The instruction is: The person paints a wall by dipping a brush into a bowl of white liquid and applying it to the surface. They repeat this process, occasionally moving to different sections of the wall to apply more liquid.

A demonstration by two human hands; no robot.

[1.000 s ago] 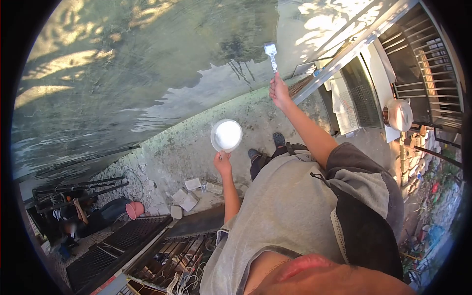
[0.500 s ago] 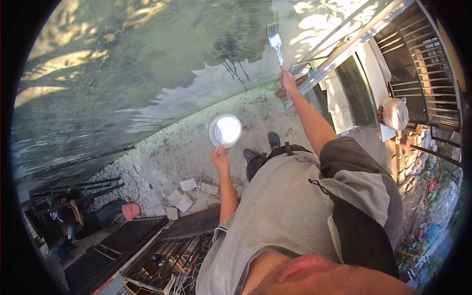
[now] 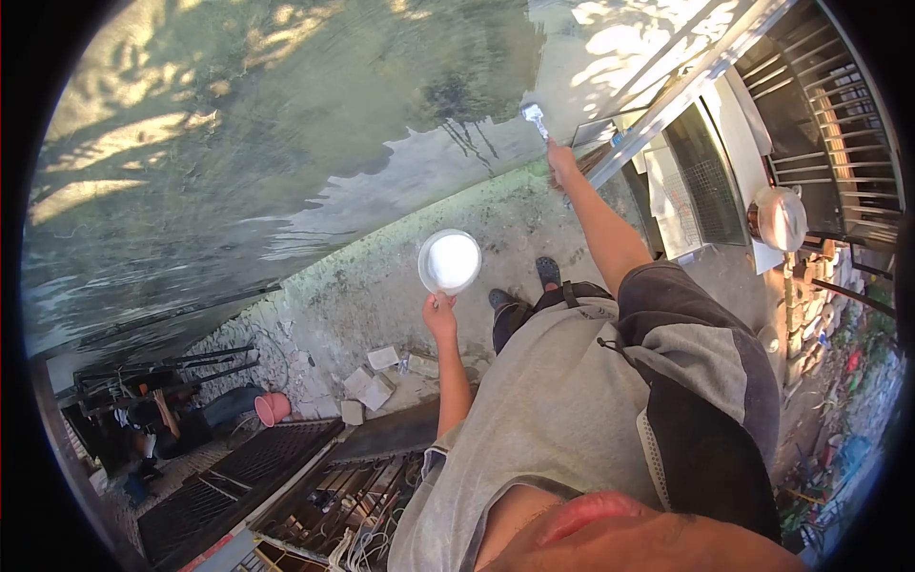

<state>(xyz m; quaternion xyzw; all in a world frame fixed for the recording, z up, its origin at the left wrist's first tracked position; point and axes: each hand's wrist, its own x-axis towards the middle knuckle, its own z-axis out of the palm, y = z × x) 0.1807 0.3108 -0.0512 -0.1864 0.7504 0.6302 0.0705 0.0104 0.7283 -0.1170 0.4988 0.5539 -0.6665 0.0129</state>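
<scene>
My left hand point(image 3: 439, 315) grips the rim of a round white tub point(image 3: 426, 262) with bright white paint inside. In my right hand point(image 3: 562, 162), closed around its handle, is a paintbrush point(image 3: 536, 120) whose head and ferrule are coated white. The brush head lies against the grey wall point(image 3: 457, 157) in this view, low down near the pale edge of a darker, wet-looking area. That darker area point(image 3: 315, 124) has an uneven lower border with drips running from it.
Concrete pieces point(image 3: 367, 386) lie on the ground by the wall's base. At lower left, another person point(image 3: 167, 424) is near a pink bucket point(image 3: 273, 409) and dark metal grilles point(image 3: 219, 477). A metal-framed glass panel point(image 3: 710, 172) and a clear round container point(image 3: 782, 219) stand at right.
My right hand has brought the brush lower on the wall, and its bristles look foreshortened now. The tub appears slightly further right and down, as does much of the scene.
</scene>
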